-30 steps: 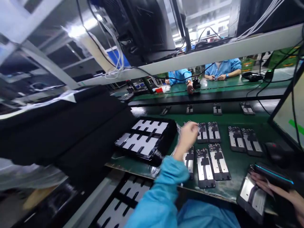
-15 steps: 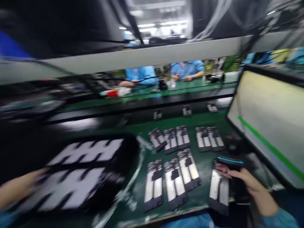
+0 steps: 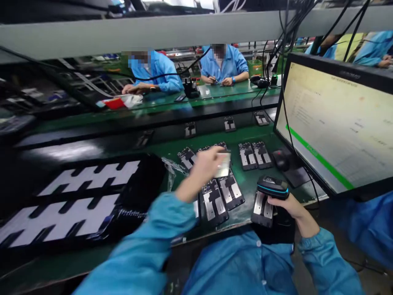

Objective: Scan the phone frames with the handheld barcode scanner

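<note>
My left hand (image 3: 205,166) is closed on a thin, pale rectangular piece (image 3: 224,164), held above the rows of opened phone bodies (image 3: 215,203); what kind of piece it is I cannot make out. Its arm covers part of those rows. Wrapped around a black barcode scanner (image 3: 272,187) with a blue light strip, my right hand (image 3: 284,203) is near the table's front edge. Just below the scanner lies a phone body (image 3: 263,209), partly hidden by it; whether the fingers touch it I cannot tell.
Black trays (image 3: 123,192) with pale notched slots stand at left, crumpled clear film (image 3: 173,168) beside them. A monitor (image 3: 340,123) and a mouse (image 3: 280,159) are at right. More phone bodies (image 3: 229,123) lie on the dark strip behind. Two co-workers in blue (image 3: 225,67) sit across.
My left hand has moved from the trays rightward to above the phone bodies, now with the pale piece in it. The right hand still holds the scanner. The view has tilted down.
</note>
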{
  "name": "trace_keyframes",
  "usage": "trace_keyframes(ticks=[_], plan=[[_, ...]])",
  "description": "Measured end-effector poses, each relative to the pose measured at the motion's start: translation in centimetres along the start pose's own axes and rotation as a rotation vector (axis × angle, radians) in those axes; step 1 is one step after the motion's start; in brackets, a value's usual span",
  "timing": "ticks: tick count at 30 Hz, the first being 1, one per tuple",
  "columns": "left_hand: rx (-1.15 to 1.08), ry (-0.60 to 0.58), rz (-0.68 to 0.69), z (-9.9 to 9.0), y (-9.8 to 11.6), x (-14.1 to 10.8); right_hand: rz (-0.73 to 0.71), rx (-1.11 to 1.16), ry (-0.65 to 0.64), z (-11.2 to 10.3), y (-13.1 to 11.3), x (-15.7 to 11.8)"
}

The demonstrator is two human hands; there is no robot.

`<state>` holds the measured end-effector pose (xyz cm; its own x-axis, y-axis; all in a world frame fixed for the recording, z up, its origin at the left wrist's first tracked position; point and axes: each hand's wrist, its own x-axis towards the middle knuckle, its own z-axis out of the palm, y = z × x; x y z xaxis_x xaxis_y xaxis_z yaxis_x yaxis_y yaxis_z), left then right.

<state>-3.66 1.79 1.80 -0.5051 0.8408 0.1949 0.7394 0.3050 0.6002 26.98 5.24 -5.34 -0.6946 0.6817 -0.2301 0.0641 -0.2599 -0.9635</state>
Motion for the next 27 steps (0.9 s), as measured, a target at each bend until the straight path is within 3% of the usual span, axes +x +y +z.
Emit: trace_keyframes(ticks=[3, 6, 11, 14, 16, 18, 24, 27], plan=[[-0.044, -0.108, 0.137, 3.4, 1.9, -1.3, -0.028, -0.002, 0.010, 0.4, 0.1, -0.3], [-0.081, -0.114, 0.216, 5.9, 2.7, -1.3, -0.056, 0.021, 0.021, 0.6, 0.4, -0.3], [-0.162, -0.107, 0.226, 6.7, 1.8, -1.6, -0.073, 0.099, 0.034, -0.3, 1.3, 0.1], [-0.305, -0.307, 0.200, 7.8, 1.7, -3.8, -0.069, 0.193, 0.069, -1.5, 2.2, 0.6], [-0.410, -0.484, 0.244, 9.1, 1.9, -5.7, -0.057, 0.255, 0.086, -2.2, 2.7, 1.0], [-0.445, -0.577, 0.309, 10.4, 2.2, -7.4, -0.037, 0.293, 0.091, -2.6, 2.9, 1.3], [-0.215, -0.491, 0.478, 11.4, 2.0, -10.4, 0.001, 0.327, 0.136, -2.6, 2.2, 1.2], [-0.104, -0.398, 0.373, 12.0, 1.9, -13.9, -0.027, 0.308, 0.271, -2.1, 2.4, -1.1]])
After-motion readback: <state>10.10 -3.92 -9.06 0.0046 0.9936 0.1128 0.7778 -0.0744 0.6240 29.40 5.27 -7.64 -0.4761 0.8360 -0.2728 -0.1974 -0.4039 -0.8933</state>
